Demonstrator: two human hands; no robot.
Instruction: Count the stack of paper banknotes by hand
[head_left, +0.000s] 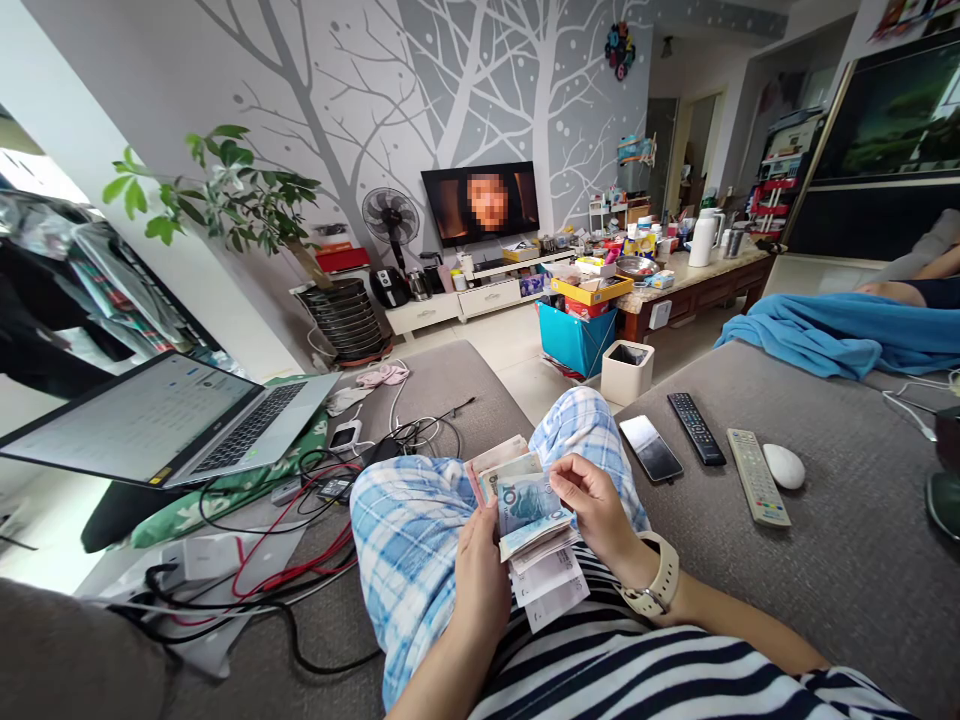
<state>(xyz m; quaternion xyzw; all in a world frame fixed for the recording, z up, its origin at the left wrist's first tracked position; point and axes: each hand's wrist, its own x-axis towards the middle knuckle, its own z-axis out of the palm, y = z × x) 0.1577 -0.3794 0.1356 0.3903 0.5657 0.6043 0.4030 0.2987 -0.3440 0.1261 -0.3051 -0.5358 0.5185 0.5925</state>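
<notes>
Clasping a fanned stack of banknotes (532, 530), the left hand (480, 570) has its grip curled round their nine o'clock edge, thumb on top. The right hand (600, 508), with a cream watch strap (666, 572) behind it, has its grip closed to a pinch at the one o'clock corner of a blue 10-yuan note (525, 497). The stack is above the lap, between knees in plaid trousers (409, 530); pinkish notes show at its eleven o'clock end, pale ones hang toward six.

From the stack, a smartphone (651, 448) and a black remote (696, 428) lie toward two o'clock on the grey sofa (847, 540); a beige remote (758, 477) and a white mouse (784, 466) toward three. Tangled cables (307, 570) spread at eight to nine, with a laptop (247, 425) near ten. Farther off stand a fan (391, 218) at eleven, a television (517, 205) at twelve and a crowded desk (701, 298) at one; a blue blanket (810, 330) lies at two.
</notes>
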